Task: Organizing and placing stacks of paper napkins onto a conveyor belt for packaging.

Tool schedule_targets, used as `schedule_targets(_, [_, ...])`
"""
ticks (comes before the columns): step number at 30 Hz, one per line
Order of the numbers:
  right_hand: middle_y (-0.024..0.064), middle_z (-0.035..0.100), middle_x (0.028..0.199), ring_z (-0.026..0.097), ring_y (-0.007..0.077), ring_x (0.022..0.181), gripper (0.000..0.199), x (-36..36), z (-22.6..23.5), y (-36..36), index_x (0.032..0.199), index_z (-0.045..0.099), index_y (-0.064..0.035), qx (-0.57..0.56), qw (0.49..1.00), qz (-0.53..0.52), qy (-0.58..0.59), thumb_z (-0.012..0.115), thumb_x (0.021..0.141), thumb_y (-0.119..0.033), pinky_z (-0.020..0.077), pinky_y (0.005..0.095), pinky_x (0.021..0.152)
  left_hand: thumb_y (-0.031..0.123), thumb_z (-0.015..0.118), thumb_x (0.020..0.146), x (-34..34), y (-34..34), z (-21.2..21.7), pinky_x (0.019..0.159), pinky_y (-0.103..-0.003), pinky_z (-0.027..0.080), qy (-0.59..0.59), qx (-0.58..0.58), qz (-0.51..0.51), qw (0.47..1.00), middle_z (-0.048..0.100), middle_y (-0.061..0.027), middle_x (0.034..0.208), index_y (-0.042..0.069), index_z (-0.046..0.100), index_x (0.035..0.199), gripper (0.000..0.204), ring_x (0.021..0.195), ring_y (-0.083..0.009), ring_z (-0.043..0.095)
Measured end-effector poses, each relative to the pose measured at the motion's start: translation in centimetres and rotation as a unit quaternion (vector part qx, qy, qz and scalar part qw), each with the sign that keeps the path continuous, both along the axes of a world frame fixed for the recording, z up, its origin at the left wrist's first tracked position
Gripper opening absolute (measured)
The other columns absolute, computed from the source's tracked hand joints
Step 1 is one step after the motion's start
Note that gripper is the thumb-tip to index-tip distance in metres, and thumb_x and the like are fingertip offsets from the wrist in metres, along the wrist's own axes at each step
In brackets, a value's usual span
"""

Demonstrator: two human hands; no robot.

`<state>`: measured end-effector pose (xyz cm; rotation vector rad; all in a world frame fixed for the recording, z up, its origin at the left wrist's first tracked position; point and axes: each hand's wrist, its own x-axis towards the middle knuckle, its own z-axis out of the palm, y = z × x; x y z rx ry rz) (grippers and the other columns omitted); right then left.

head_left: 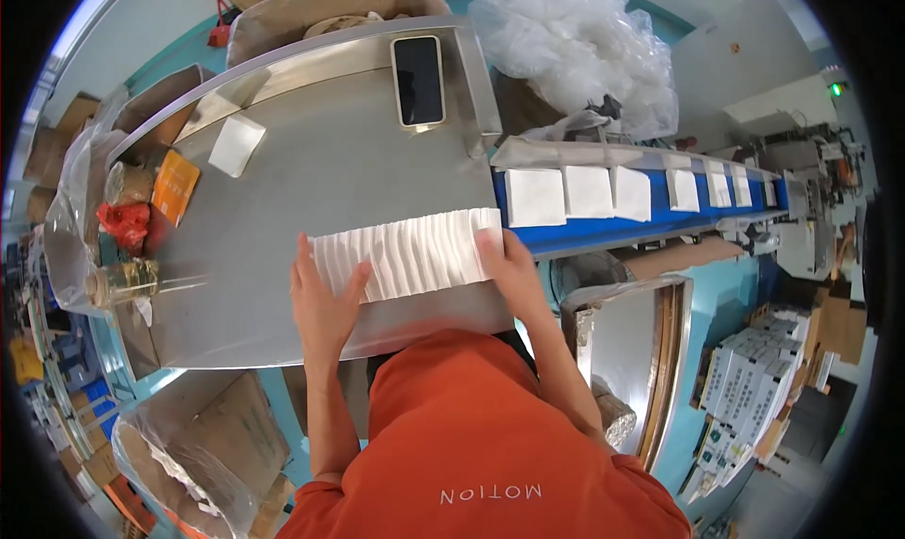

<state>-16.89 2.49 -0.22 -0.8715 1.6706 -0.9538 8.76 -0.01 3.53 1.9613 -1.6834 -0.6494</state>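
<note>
A long row of thin white folded squares (405, 254), perhaps napkins, stands on edge, packed side by side, on the steel table (283, 190) in front of me. My left hand (325, 298) cups the row's left end, its fingers at the end and its thumb over the near side. At the right end, beside the conveyor, my right hand (512, 273) grips the row, with the thumb on the squares and the fingers on the outer side. Whether the hands lift the row off the steel, I cannot tell.
More white squares (535, 198) lie spaced along the blue conveyor belt (650, 220) on the right. A phone (418, 82), a single white square (236, 146), an orange packet (174, 187) and tape rolls (127, 282) rest on the table, which has a raised metal rim (320, 53).
</note>
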Motion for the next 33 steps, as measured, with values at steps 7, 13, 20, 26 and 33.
schedule_targets(7, [0.0012, 0.063, 0.093, 0.057, 0.0089, 0.078, 0.031, -0.7, -0.8, 1.7, 0.116, 0.06, -0.0016, 0.13, 0.944, -0.065, -0.296, 0.063, 0.095, -0.024, 0.0452, 0.0244, 0.065, 0.04, 0.076, 0.082, -0.2, 0.2, -0.2, 0.1, -0.046, 0.042, -0.001, -0.027, 0.028, 0.999, 0.048, -0.026, 0.133, -0.003, 0.029, 0.146, 0.091, 0.122, -0.0421, 0.048])
schedule_targets(13, [0.006, 0.064, 0.1, 0.061, 0.0124, 0.085, 0.028, -2.0, -1.9, 2.1, 0.116, 0.057, 0.0001, 0.0, 0.916, -0.218, -0.337, 0.061, 0.097, -0.02, 0.0508, 0.0276, 0.074, 0.042, 0.077, 0.08, -0.4, 0.5, -0.5, 0.098, -0.046, 0.043, -0.018, -0.043, -0.004, 0.999, 0.05, -0.0265, 0.129, -0.001, 0.027, 0.147, 0.094, 0.12, -0.0421, 0.05])
schedule_targets(20, [0.0082, 0.065, 0.107, 0.062, 0.0197, 0.093, 0.051, 1.0, 0.6, 0.6, 0.123, 0.058, 0.0, -0.028, 0.997, 0.039, 0.052, 0.06, 0.094, -0.042, 0.0482, 0.0322, 0.082, 0.042, 0.078, 0.079, -1.7, 0.8, -0.1, 0.101, -0.048, 0.041, 0.011, -0.024, -0.038, 0.999, 0.043, -0.0285, 0.137, 0.001, 0.026, 0.149, 0.096, 0.122, -0.0446, 0.047])
schedule_targets(26, [0.0048, 0.062, 0.096, 0.057, 0.0097, 0.079, 0.038, -2.5, -1.4, 3.3, 0.115, 0.059, 0.002, 0.15, 0.952, 0.001, -0.266, 0.067, 0.09, -0.025, 0.0438, 0.0204, 0.065, 0.042, 0.078, 0.079, -1.2, 0.7, -0.1, 0.103, -0.049, 0.039, -0.002, -0.016, -0.014, 1.0, 0.042, -0.0272, 0.139, 0.002, 0.027, 0.149, 0.095, 0.127, -0.0434, 0.043])
schedule_targets(33, [0.0084, 0.064, 0.108, 0.06, 0.018, 0.095, 0.054, -0.2, -0.9, 0.7, 0.122, 0.058, 0.0041, 0.001, 1.0, -0.016, -0.004, 0.06, 0.095, -0.043, 0.0474, 0.0287, 0.085, 0.043, 0.08, 0.075, -3.0, 1.0, 0.2, 0.105, -0.05, 0.037, 0.02, -0.021, -0.059, 0.998, 0.034, -0.0267, 0.146, 0.004, 0.028, 0.149, 0.098, 0.132, -0.0433, 0.039])
